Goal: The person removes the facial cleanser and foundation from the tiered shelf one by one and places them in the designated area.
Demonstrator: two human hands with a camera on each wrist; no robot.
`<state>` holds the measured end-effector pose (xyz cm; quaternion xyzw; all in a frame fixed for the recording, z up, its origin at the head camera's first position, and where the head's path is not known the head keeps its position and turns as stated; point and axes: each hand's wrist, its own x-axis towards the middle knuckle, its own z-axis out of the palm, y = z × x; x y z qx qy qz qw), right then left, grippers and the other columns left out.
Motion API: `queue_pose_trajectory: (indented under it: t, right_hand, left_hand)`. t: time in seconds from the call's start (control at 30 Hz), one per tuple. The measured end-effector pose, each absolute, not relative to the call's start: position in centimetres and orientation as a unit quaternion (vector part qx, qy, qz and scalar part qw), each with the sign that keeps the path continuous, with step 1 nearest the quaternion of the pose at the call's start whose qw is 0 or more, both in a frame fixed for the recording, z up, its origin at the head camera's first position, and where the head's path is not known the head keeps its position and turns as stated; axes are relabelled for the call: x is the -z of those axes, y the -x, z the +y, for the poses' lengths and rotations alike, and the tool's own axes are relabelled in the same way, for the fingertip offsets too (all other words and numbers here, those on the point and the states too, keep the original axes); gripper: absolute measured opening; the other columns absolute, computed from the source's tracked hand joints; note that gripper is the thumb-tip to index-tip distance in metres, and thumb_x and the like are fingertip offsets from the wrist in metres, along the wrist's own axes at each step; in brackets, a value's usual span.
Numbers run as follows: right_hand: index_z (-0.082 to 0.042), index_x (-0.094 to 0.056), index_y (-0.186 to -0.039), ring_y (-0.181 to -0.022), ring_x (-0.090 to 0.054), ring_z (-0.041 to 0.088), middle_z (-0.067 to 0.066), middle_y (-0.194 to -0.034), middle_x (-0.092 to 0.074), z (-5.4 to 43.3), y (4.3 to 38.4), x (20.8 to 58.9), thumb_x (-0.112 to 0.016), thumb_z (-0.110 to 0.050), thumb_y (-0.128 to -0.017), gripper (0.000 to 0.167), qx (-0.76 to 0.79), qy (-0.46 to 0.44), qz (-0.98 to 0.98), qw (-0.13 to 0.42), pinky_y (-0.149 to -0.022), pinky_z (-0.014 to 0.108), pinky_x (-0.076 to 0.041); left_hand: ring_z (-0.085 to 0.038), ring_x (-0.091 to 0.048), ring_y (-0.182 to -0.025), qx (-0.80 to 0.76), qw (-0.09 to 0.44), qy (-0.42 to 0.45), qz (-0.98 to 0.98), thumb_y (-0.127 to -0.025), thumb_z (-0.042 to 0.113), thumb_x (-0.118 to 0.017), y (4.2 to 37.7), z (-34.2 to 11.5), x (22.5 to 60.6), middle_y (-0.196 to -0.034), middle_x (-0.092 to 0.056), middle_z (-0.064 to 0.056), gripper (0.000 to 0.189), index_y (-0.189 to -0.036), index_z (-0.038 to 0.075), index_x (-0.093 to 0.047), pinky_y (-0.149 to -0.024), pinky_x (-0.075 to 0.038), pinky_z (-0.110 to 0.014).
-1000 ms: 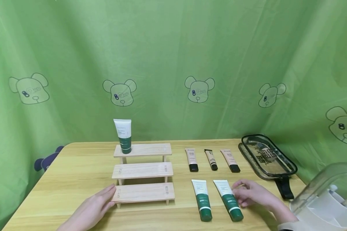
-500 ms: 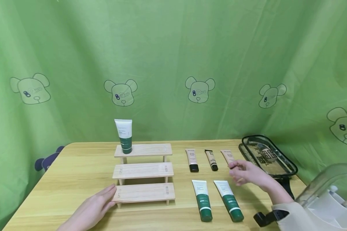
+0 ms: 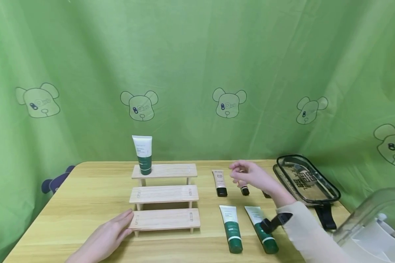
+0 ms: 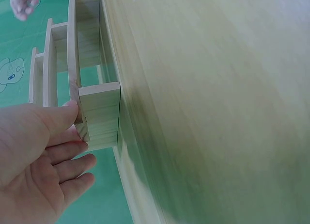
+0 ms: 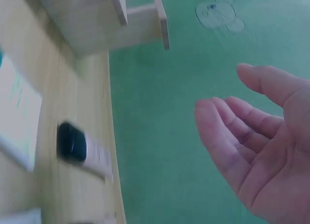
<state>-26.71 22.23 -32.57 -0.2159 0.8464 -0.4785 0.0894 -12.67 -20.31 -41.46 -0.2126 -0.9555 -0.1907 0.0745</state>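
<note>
A three-tier wooden display stand point(image 3: 166, 220) is on the table. My left hand point(image 3: 106, 233) grips the left end of its lowest board, the thumb point(image 4: 63, 116) on one face and fingers behind it. On the top tier stands a white-and-green squeeze tube point(image 3: 143, 151), cap down. My right hand point(image 3: 252, 178) hovers above the row of small tubes, fingers loosely bent, holding nothing. Left of it lies a beige BB cream tube point(image 3: 219, 179) with a black cap, also a blurred tube point(image 5: 80, 146) in the right wrist view. Two other small tubes are mostly hidden under my right hand and wrist.
Two white-and-green tubes lie at the front, the left one point(image 3: 231, 228) in full view and the right one point(image 3: 255, 213) partly behind the wrist strap. A clear black-edged pouch point(image 3: 307, 180) lies at right, near a white holder with a transparent cover point(image 3: 375, 233). Green curtain point(image 3: 184, 73) hangs behind.
My right hand has lifted from beside the right green tube and swept up and left, past the right BB cream tube, over the middle small tube. The left hand keeps its grip.
</note>
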Motion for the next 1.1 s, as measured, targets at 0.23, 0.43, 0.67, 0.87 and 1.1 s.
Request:
queue_pose_trajectory:
  t: [0.23, 0.43, 0.67, 0.87, 1.1]
  right_hand:
    - [0.005, -0.052, -0.114, -0.084, -0.060, 0.033, 0.016, -0.098, -0.057, 17.6, 28.1, 31.7, -0.063, -0.014, -0.087, 0.034, 0.488, 0.253, 0.831, 0.083, -0.068, 0.039, -0.057]
    - [0.002, -0.053, -0.114, -0.086, -0.059, 0.036, 0.014, -0.098, -0.057, 13.6, 29.0, 31.2, -0.064, -0.013, -0.086, 0.034, 0.497, 0.267, 0.821, 0.084, -0.067, 0.037, -0.057]
    - [0.002, -0.055, -0.111, -0.083, -0.059, 0.027, 0.012, -0.097, -0.057, 8.6, 29.3, 31.2, -0.066, -0.010, -0.084, 0.032, 0.516, 0.270, 0.808, 0.088, -0.066, 0.036, -0.057]
    - [0.000, -0.054, -0.114, -0.080, -0.058, 0.020, 0.010, -0.097, -0.057, 4.8, 29.5, 31.8, -0.068, -0.011, -0.083, 0.035, 0.530, 0.283, 0.796, 0.079, -0.062, 0.032, -0.057]
    - [-0.003, -0.052, -0.118, -0.086, -0.057, 0.020, 0.011, -0.102, -0.058, 1.2, 28.7, 31.2, -0.071, -0.016, -0.081, 0.043, 0.531, 0.282, 0.798, 0.041, -0.062, 0.028, -0.056]
  left_hand:
    - [-0.037, -0.048, -0.115, 0.195, 0.072, 0.213, -0.955, -0.089, 0.017, -0.061, 12.7, -20.1, 41.4, -0.130, -0.047, -0.024, 0.044, -0.124, -0.008, -0.052, -0.094, -0.040, -0.050]
    - [-0.037, -0.049, -0.115, 0.193, 0.067, 0.209, -0.956, -0.089, 0.017, -0.061, 12.8, -20.1, 41.3, -0.130, -0.047, -0.024, 0.045, -0.125, -0.008, -0.052, -0.094, -0.041, -0.049]
    - [-0.037, -0.048, -0.116, 0.195, 0.060, 0.203, -0.958, -0.089, 0.017, -0.060, 12.7, -20.2, 41.3, -0.131, -0.047, -0.024, 0.045, -0.125, -0.008, -0.051, -0.095, -0.040, -0.050]
    - [-0.037, -0.048, -0.116, 0.194, 0.066, 0.207, -0.957, -0.089, 0.018, -0.060, 12.7, -20.2, 41.4, -0.130, -0.047, -0.024, 0.045, -0.125, -0.008, -0.052, -0.095, -0.040, -0.050]
    - [-0.037, -0.048, -0.115, 0.191, 0.067, 0.207, -0.957, -0.089, 0.017, -0.060, 12.6, -20.1, 41.3, -0.130, -0.047, -0.023, 0.044, -0.124, -0.008, -0.052, -0.095, -0.040, -0.050]
